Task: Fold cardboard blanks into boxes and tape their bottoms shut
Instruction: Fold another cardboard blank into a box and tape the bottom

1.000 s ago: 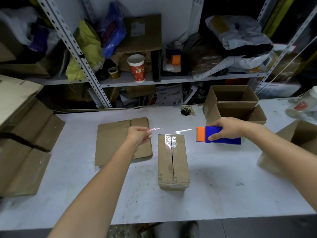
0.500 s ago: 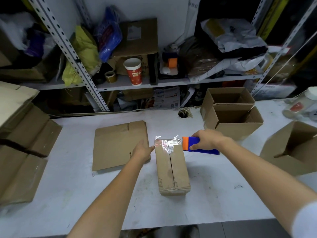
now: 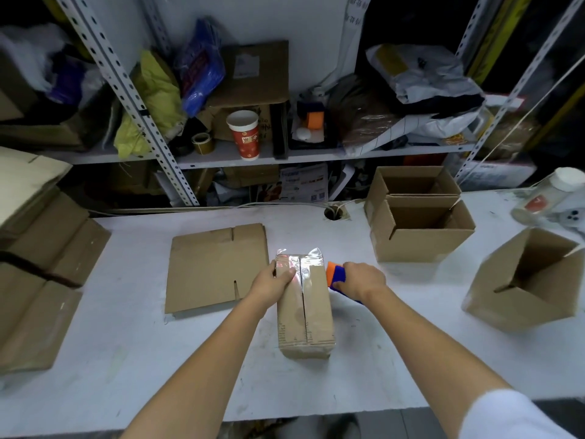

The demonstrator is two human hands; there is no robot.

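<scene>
Both grips are occupied. The left hand grasps the far left corner of the box, with the thumb laid on top over the clear tape and the fingers going down the left side, out of sight. The right hand is clenched round the tape dispenser, which has a blue body and an orange end. It is held just beside the box's far right edge; whether it touches the cardboard I cannot tell.

The box lies near the middle of the white tabletop. It is long and narrow, with its closed flaps facing up and the seam running down the centre, away from the person. The shiny tape crosses the far end of that seam, and its ends stick up a little past the far edge.

Just left of the box, a flat blank lies on the tabletop. To the right, well apart, a near open box stands upright with a far open box directly behind it, and a tilted open box sits nearer the right edge. A stack of flat cardboard rests at the far left. Behind the tabletop, a shelf holds a red paper cup and a tape roll among bags and cartons.
</scene>
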